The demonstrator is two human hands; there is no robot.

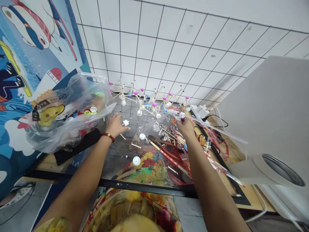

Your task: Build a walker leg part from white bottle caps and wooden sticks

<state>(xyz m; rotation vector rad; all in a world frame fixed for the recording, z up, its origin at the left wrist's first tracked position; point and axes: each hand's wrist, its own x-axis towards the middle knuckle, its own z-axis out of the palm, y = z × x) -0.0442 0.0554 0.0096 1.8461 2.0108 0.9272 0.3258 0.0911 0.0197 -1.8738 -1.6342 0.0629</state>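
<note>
My right hand [187,127] is wrapped round the grip of a white glue gun [174,113], its blue-tipped nozzle pointing left. A long translucent glue stick [212,124] trails out behind it to the right. On the left, my left hand [115,125] has thumb and fingers spread around a small white bottle cap [125,122]; no firm grip on it shows. Two more white caps, an upper one [142,136] and a lower one [136,160], lie on the glassy tabletop [111,164]. Behind both hands stand several stick figures [154,104] with pink and white round ends.
A clear plastic bag [72,112] holding coloured caps sits at the left. Pliers with red handles [169,149], a red-and-white strip [166,156] and scattered stick pieces lie centre right. A black wire grid [152,42] rises at the back. A white cylinder [267,170] is at right.
</note>
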